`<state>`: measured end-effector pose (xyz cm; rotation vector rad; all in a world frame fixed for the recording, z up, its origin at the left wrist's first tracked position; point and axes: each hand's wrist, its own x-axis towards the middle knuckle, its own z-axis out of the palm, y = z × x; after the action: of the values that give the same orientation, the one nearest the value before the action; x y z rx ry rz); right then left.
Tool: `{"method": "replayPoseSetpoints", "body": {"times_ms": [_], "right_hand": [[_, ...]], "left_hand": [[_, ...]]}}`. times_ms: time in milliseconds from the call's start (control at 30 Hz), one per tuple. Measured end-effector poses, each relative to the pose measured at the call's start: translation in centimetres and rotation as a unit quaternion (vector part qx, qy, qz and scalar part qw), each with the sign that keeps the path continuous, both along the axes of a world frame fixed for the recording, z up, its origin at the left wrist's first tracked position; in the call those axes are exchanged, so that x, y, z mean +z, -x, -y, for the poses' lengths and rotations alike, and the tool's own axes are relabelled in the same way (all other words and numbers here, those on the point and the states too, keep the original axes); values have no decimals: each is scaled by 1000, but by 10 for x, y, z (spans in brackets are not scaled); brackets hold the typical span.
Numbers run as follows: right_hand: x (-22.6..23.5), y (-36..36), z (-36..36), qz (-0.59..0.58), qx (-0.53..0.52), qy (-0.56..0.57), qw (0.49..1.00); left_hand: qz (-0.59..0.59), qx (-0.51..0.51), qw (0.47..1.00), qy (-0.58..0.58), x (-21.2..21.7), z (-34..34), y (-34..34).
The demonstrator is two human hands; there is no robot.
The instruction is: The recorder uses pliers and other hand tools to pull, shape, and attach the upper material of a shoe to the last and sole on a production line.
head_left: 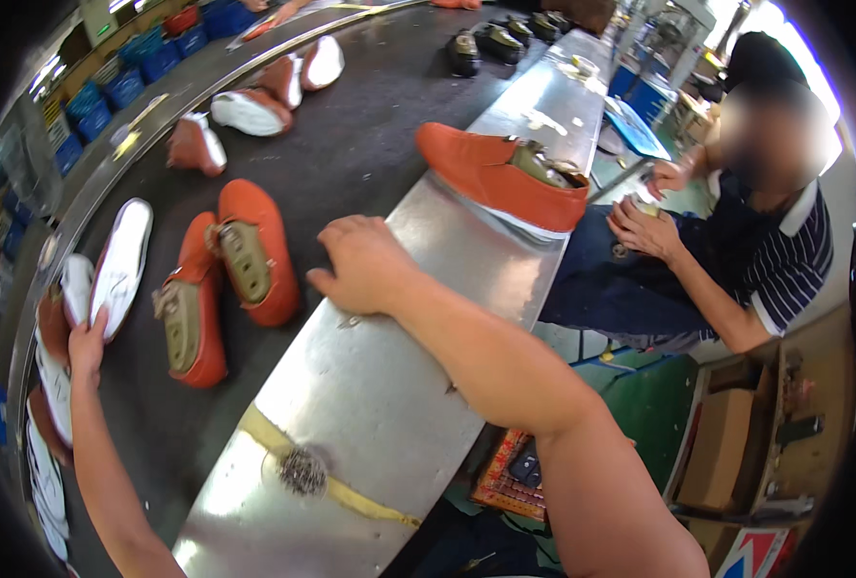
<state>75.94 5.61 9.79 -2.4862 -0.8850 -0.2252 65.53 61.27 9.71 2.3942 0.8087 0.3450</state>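
Note:
My left hand point(87, 349), fingers closed, grips the lower end of a white shoe sole point(122, 255) at the left side of the dark belt point(351, 106). Whether an upper is attached beneath this sole is hidden. My right hand point(362, 265) rests on the edge of the metal ledge point(351, 385), thumb apart from the fingers, with nothing visible in it. Between my hands, two orange shoes point(259, 252) with olive lasts inside stand on the belt. Another orange shoe point(505, 183), also with an olive last, sits on the ledge beyond my right hand.
Several reddish-brown shoes with white soles point(252, 113) lie along the belt's far left side. Black shoes point(498, 43) stand farther up. A dark round bristly patch point(302, 470) and yellow tape mark the ledge. At right, a co-worker point(765, 202) handles something small. Cardboard boxes point(715, 448) stand lower right.

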Motion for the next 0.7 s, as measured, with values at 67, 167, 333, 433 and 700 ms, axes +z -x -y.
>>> {"method": "replayPoseSetpoints", "body": {"times_ms": [67, 167, 333, 433, 700], "right_hand": [[11, -1, -16, -37, 37, -5, 999], [15, 5, 8, -72, -39, -17, 997], [-5, -32, 52, 25, -12, 6, 1000], [-10, -37, 29, 35, -2, -24, 999], [-25, 27, 80, 83, -58, -202, 974]], "left_hand": [[-37, 28, 998, -52, 25, 20, 22], [-6, -72, 997, -17, 29, 83, 44], [-103, -24, 989, -98, 78, 162, 214], [-108, 6, 990, -89, 116, 196, 374], [-94, 68, 991, -68, 131, 301, 625]]}}
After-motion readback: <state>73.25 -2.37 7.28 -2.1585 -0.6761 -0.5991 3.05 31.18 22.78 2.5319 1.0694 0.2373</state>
